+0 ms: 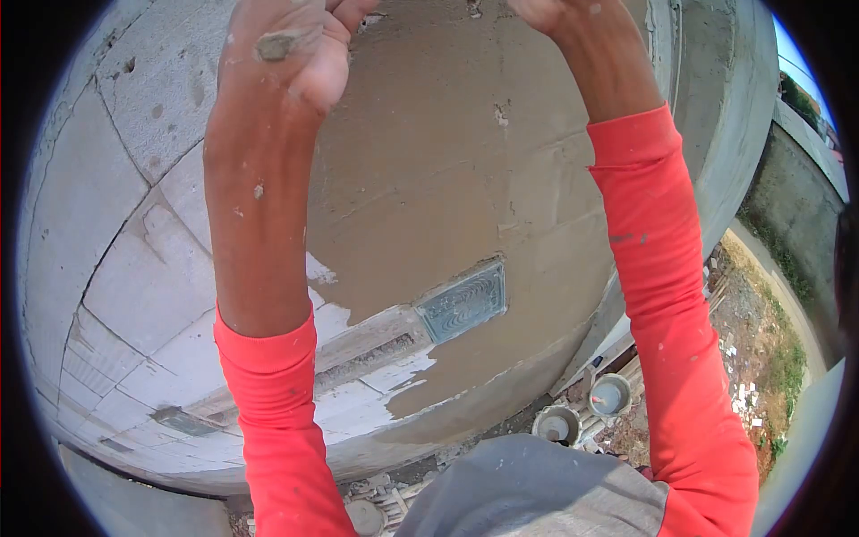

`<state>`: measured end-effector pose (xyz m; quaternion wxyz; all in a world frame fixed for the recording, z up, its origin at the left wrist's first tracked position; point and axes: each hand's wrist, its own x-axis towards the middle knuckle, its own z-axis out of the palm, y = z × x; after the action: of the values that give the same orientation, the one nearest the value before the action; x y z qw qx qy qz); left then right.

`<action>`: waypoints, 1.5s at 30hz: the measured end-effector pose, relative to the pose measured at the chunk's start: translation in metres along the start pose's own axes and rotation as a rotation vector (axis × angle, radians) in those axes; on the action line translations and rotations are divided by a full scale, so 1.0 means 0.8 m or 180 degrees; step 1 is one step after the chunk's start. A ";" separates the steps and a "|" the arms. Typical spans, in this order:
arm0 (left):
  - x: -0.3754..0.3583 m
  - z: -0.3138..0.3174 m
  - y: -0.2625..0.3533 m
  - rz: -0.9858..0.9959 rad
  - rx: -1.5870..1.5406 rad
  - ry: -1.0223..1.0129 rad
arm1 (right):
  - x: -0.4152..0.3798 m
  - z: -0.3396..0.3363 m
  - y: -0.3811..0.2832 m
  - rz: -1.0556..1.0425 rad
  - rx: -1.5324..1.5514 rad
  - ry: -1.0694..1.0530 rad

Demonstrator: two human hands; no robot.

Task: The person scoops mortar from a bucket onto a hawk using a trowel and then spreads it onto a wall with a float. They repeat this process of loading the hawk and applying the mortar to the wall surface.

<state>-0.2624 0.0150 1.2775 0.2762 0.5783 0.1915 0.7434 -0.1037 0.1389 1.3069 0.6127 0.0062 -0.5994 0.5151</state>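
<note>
Both arms reach up along a wall partly covered in wet brown plaster (403,179). My left hand (300,49) is at the top edge over the plaster, with a grey mortar lump (276,45) stuck near its wrist. Part of its fingers shows, but the rest is cut off, so its grip cannot be made out. Only the lower part of my right hand (548,11) is in view, by the plaster's upper right. Its fingers, and anything held, are out of frame. A bluish patterned glass block (463,300) is set in the wall below, between my forearms.
Bare pale wall blocks (148,304) with dark joints lie at left. Two buckets (610,395) (557,423) stand below amid wooden pieces. Rubble and grass (761,358) line the right side, beside a boundary wall (796,197). Another round container (364,516) sits low down.
</note>
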 end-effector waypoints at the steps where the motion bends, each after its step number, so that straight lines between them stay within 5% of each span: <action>1: -0.017 -0.001 -0.007 -0.0124 -0.0013 0.0037 | -0.042 -0.004 0.011 -0.0035 -0.0245 0.0144; 8: -0.175 -0.058 -0.141 -0.1844 0.0108 0.0643 | -0.237 -0.062 0.166 0.1047 -0.0086 0.1181; 11: -0.147 -0.049 -0.131 -0.1830 0.0237 0.0724 | -0.205 -0.066 0.156 0.0828 -0.0198 0.1145; 17: -0.001 0.007 -0.069 -0.0456 -0.0207 0.0346 | -0.055 -0.050 0.053 0.0058 -0.0401 0.0583; 19: -0.007 0.020 -0.063 -0.0512 -0.0258 0.0367 | -0.046 -0.052 0.026 -0.0240 -0.0842 0.0053; 21: -0.031 0.016 -0.073 -0.0536 -0.0238 0.0273 | -0.082 -0.056 0.041 -0.0020 -0.0454 0.0582; 25: -0.121 -0.021 -0.121 -0.1691 -0.0140 0.0652 | -0.182 -0.073 0.108 0.0869 -0.0319 0.1102; 29: -0.088 -0.035 -0.106 -0.1324 -0.0073 0.0749 | -0.139 -0.042 0.109 0.0774 -0.0040 0.1061; 35: -0.033 -0.022 -0.045 -0.0559 -0.0185 0.0431 | -0.061 0.000 0.045 -0.0217 0.0053 0.0481; 41: -0.194 -0.072 -0.123 -0.1889 -0.0109 0.0825 | -0.245 -0.031 0.154 0.1188 -0.0050 0.1321; 45: -0.189 -0.092 -0.143 -0.1538 -0.0200 0.0826 | -0.234 -0.028 0.177 0.1010 0.0171 0.1256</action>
<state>-0.2849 0.0109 1.0754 0.4364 0.4069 0.3345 0.7294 -0.1313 0.1030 1.0753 0.6288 -0.1723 -0.4479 0.6118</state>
